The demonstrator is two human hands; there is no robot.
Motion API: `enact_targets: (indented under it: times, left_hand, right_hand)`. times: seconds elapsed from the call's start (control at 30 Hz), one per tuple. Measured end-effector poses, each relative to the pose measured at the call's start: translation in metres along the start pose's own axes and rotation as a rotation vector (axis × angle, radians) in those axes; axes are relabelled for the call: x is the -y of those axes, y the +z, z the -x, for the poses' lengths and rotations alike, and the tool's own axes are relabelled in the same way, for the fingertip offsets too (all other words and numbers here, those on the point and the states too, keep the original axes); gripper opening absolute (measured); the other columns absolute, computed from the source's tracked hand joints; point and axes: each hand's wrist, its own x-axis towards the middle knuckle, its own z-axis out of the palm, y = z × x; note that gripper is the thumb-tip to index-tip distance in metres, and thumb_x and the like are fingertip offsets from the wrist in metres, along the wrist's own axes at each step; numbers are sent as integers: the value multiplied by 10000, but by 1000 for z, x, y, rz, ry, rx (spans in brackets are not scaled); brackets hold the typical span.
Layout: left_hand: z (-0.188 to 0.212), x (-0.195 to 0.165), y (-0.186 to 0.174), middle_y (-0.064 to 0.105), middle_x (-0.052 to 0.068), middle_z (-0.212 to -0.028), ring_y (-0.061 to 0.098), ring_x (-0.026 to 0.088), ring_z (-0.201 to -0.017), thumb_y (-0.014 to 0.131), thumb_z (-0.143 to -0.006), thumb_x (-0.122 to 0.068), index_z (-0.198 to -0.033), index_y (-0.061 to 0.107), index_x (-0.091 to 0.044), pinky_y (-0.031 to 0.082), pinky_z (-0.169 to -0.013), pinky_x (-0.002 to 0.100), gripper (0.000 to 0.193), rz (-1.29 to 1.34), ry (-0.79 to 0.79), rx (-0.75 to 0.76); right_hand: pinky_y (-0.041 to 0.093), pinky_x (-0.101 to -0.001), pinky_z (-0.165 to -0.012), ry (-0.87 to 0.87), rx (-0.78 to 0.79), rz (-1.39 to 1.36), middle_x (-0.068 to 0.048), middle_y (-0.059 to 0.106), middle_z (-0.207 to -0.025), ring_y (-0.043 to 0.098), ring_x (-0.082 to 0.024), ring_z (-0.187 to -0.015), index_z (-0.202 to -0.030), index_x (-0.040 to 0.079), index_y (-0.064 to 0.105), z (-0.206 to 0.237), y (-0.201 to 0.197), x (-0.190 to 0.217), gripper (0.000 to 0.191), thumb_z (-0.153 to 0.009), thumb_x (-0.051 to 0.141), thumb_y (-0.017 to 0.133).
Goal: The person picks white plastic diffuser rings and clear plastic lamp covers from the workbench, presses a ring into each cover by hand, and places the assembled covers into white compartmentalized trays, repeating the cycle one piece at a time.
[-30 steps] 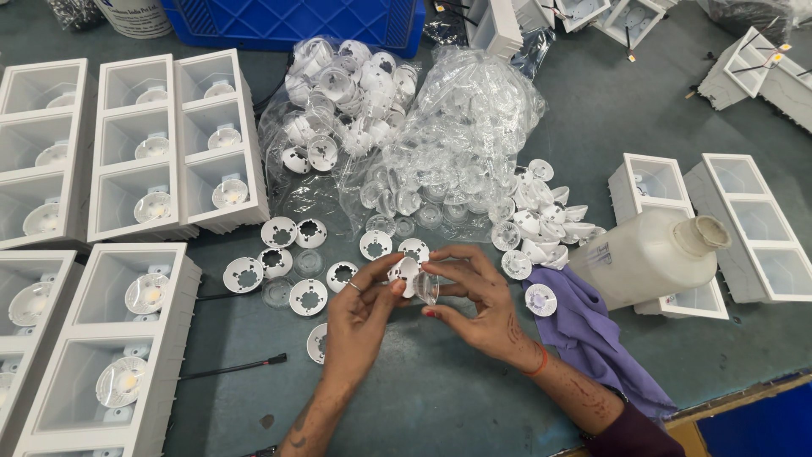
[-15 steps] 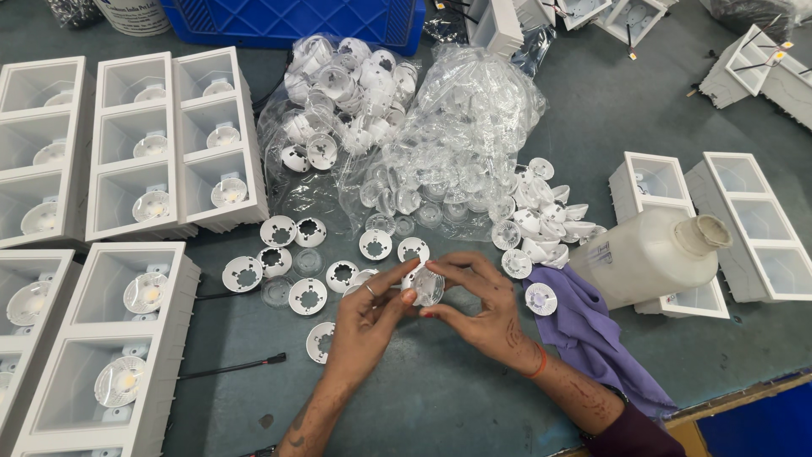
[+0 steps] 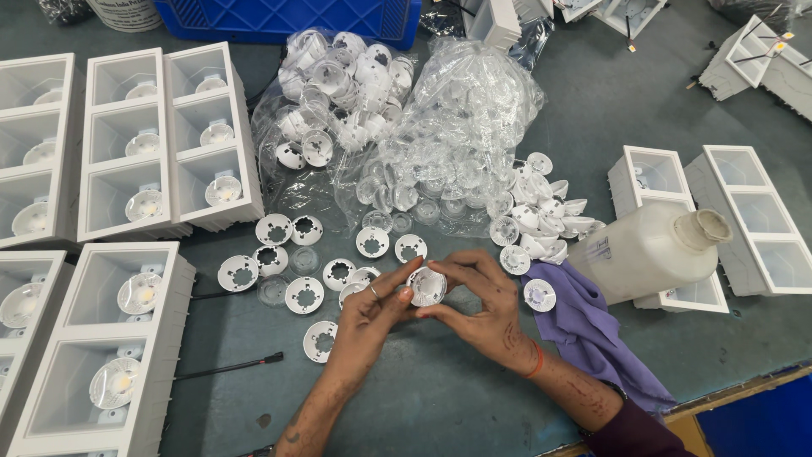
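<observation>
Grey-green table (image 3: 643,110) — white ring parts (image 3: 304,294) lie scattered, with clear bags (image 3: 457,127) of lenses behind. At centre my left hand (image 3: 368,317) and right hand (image 3: 478,309) pinch one round white lens piece (image 3: 427,286) between fingertips, just above the table; a purple cloth (image 3: 592,330) and a white bottle (image 3: 651,250) lie to the right.

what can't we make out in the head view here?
- Small round piece: both hands' fingers cover its rim; whether it is one part or two is unclear.
- Right hand palm side: turned away.
- Clear bags: glare and crumpled plastic blur the parts inside.
- Blue crate: cut off by the top edge.
- White bottle: contents not visible.
</observation>
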Motion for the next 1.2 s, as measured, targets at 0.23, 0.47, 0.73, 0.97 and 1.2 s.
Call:
enact_targets:
  times: [0.23, 0.47, 0.73, 0.97, 1.2]
  left_hand:
    - [0, -1, 4, 678, 116, -1306, 667, 168, -1156, 579, -1018, -226, -1453, 596, -82, 597, -985, 342, 458, 18, -56, -13]
    - [0, 1, 4, 648, 91, -1357, 655, 160, -1187, 564, -1016, -243, -1455, 579, -94, 592, -996, 336, 464, 20, -60, -11]
    - [2, 4, 5, 645, 80, -1304, 643, 151, -1169, 562, -1030, -261, -1470, 585, -93, 571, -998, 325, 472, -7, -30, -10]
    - [2, 3, 8, 671, 68, -1346, 657, 146, -1173, 537, -1030, -289, -1467, 578, -94, 575, -979, 320, 481, 36, -87, -6]
    - [4, 3, 7, 691, 65, -1316, 673, 141, -1176, 502, -1042, -324, -1453, 592, -88, 572, -978, 310, 483, 39, -86, 19]
  right_hand:
    - [632, -262, -773, 5, -18, 31, -69, 643, -1124, 712, -137, -930, -1217, 54, 732, 2, 0, 1, 577, -709, 214, 954]
    - [611, -280, -788, -57, -44, 110, -67, 653, -1102, 713, -158, -938, -1187, 55, 744, 2, -1, 1, 577, -685, 234, 965]
    - [627, -275, -800, -57, -41, 100, -67, 660, -1115, 733, -155, -950, -1179, 57, 746, 2, 0, 0, 566, -694, 251, 964]
    - [593, -287, -771, -99, -73, 135, -57, 667, -1073, 709, -157, -925, -1146, 56, 742, 4, -1, 0, 587, -664, 300, 973]
    - [608, -275, -771, -78, -90, 83, -62, 665, -1083, 713, -156, -925, -1134, 52, 728, 7, 5, -5, 605, -661, 345, 967]
